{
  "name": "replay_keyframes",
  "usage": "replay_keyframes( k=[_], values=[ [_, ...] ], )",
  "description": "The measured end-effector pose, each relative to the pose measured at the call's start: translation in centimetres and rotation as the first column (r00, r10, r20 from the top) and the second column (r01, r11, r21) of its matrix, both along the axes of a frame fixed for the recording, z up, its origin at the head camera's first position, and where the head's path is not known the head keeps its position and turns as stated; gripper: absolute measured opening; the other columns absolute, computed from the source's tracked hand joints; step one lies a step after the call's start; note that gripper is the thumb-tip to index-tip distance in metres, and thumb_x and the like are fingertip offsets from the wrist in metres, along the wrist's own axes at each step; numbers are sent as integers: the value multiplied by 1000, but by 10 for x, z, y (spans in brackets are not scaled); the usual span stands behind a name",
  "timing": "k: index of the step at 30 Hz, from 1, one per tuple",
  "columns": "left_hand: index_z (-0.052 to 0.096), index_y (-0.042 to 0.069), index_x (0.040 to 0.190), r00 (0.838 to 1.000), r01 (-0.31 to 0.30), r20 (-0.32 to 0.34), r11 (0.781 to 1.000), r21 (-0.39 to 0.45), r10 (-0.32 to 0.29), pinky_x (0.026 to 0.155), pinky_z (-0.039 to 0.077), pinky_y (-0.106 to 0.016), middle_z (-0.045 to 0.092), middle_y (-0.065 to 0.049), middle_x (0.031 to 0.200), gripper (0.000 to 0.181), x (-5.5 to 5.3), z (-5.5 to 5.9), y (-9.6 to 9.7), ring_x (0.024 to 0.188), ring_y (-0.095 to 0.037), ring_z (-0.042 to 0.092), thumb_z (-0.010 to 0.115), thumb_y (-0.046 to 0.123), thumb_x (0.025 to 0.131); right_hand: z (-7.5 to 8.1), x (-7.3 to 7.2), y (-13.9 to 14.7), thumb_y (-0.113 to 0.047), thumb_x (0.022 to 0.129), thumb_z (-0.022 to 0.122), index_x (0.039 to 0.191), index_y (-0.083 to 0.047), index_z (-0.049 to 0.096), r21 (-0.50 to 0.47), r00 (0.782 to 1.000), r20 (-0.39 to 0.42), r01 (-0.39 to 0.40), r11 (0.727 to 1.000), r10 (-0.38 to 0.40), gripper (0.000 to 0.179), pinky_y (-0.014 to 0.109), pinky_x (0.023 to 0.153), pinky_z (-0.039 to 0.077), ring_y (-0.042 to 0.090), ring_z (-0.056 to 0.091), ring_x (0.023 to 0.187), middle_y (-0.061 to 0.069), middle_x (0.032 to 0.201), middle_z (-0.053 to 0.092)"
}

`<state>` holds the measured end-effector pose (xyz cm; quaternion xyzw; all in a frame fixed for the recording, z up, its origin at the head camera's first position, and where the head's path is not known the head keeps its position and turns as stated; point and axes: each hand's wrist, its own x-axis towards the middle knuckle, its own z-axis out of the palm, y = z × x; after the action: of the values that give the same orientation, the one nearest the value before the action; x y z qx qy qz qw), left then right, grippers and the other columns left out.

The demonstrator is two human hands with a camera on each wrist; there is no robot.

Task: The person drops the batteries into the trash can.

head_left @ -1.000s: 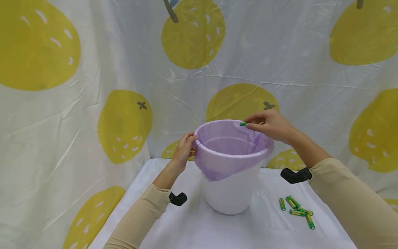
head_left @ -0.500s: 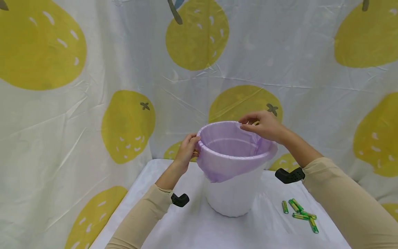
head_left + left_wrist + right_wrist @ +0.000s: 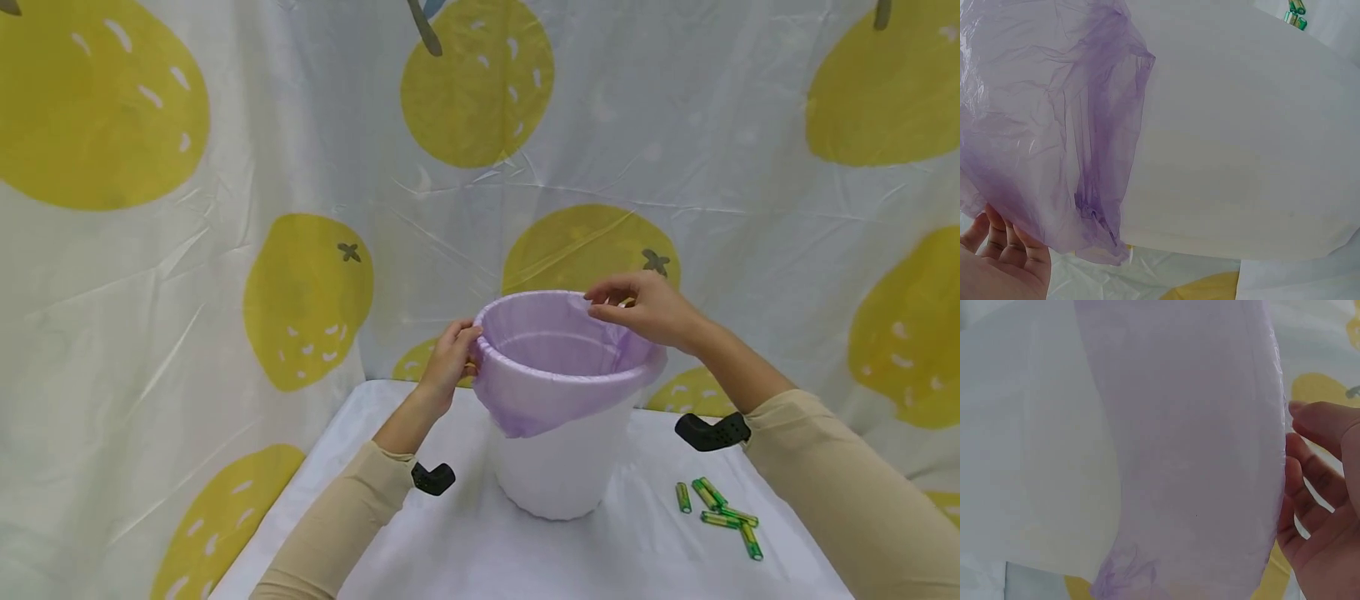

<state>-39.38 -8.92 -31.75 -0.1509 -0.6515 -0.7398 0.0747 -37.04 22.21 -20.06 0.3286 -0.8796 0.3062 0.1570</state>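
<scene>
A white trash can (image 3: 555, 475) stands upright, lined with a translucent purple trash bag (image 3: 558, 404) folded over its rim. At the rim's left side my left hand (image 3: 450, 362) holds on, thumb at the edge; its fingers (image 3: 1013, 244) show by the bag in the left wrist view. My right hand (image 3: 648, 308) is over the back right of the opening, fingers loosely bent and nothing between them. In the right wrist view, thumb and fingertips lie along the bag-covered rim. Several green-and-yellow batteries (image 3: 720, 521) lie right of the can. The can's bottom is hidden inside.
White cloth (image 3: 450, 550) covers the table. A curtain (image 3: 435, 242) printed with big yellow fruits hangs behind and to the left, close beyond the can. Black wrist devices (image 3: 712, 432) sit at both cuffs.
A second ago my right hand pinched a battery above the can; it has let go and the battery is out of sight. My left hand keeps its hold on the rim.
</scene>
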Motion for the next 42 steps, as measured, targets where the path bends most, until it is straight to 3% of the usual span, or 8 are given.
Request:
replay_keyframes(
  k=[13, 19, 29, 37, 42],
  values=[
    [57, 1, 132, 1000, 1, -10, 1000, 27, -1, 59, 46, -23, 56, -1, 93, 42, -2, 1, 1, 66, -10, 52, 57, 29, 101, 0, 11, 22, -18, 95, 76, 116, -6, 76, -1, 998, -44, 37, 999, -37, 24, 21, 71, 51, 19, 63, 86, 5, 96, 70],
    [58, 2, 130, 1000, 5, -5, 999, 33, -4, 60, 46, -23, 56, -1, 94, 39, 1, 5, 1, 68, -11, 52, 56, 28, 101, -7, 16, 33, -15, 94, 76, 115, -4, 76, -24, 997, -54, 55, 998, -56, 23, 19, 72, 51, 16, 62, 85, 6, 96, 71],
    [58, 1, 131, 1000, 8, 8, 1000, 22, -9, 61, 47, -24, 55, -2, 95, 40, 2, 1, 2, 68, -13, 52, 56, 29, 102, -19, 18, 53, -9, 93, 77, 116, -3, 75, -43, 996, -59, 69, 997, -72, 23, 17, 74, 50, 14, 61, 84, 5, 97, 70],
    [59, 3, 130, 1000, 6, 7, 1000, 23, -6, 61, 47, -24, 55, -2, 94, 39, 1, -1, 1, 68, -12, 52, 56, 29, 102, -23, 28, 65, -14, 95, 75, 117, -3, 74, -63, 991, -25, 130, 989, -132, 25, 18, 74, 51, 12, 61, 88, 5, 102, 70],
    [59, 3, 129, 1000, 7, 3, 1000, 23, -7, 61, 47, -25, 55, -2, 94, 38, 2, 0, 2, 68, -13, 51, 56, 29, 102, -28, 31, 74, -15, 96, 74, 116, -4, 75, -51, 990, -47, 133, 990, -135, 23, 18, 73, 51, 12, 61, 88, 5, 101, 70]
  ],
)
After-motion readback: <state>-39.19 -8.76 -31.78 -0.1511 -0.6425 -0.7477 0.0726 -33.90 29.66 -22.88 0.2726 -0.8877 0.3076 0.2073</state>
